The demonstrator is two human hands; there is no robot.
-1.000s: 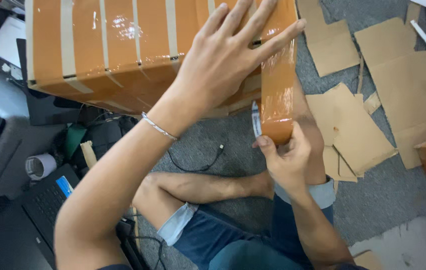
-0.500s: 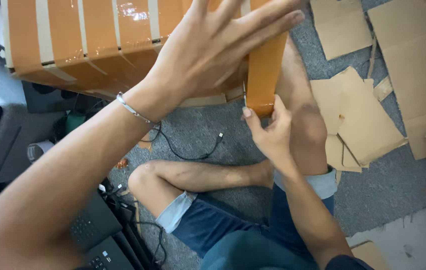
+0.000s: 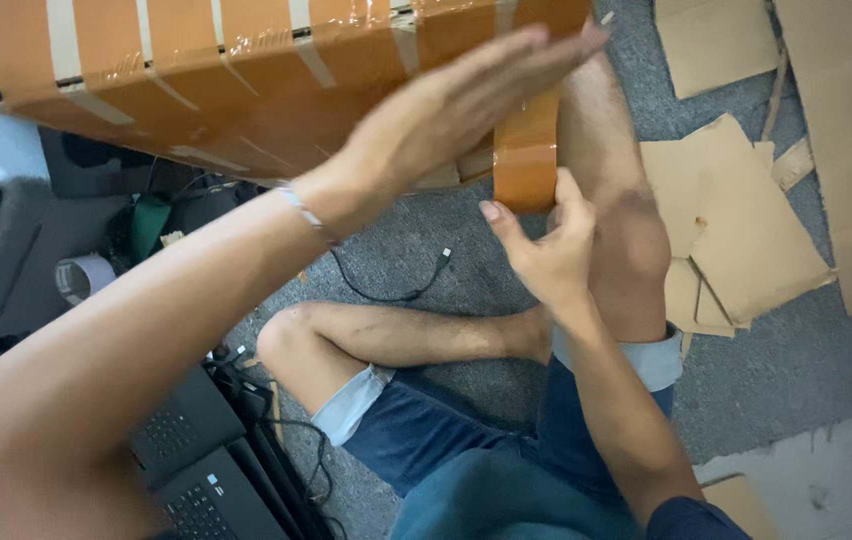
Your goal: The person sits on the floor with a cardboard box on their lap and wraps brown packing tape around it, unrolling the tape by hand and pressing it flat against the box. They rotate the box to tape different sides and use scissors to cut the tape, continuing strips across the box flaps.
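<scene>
Left hand (image 3: 446,110) lies flat, fingers spread, on the taped box (image 3: 226,80); right hand (image 3: 546,250) grips the tape roll (image 3: 526,150)

Left hand (image 3: 446,110) flat, fingers stretched toward two o'clock, forearm running from seven; right hand (image 3: 544,250) curled, thumb up at twelve

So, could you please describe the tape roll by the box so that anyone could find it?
Start at the big tape-wrapped cardboard box. At its lower right corner hangs the shiny brown tape roll, gripped from below by the right hand. The white roll lies far left.
</scene>
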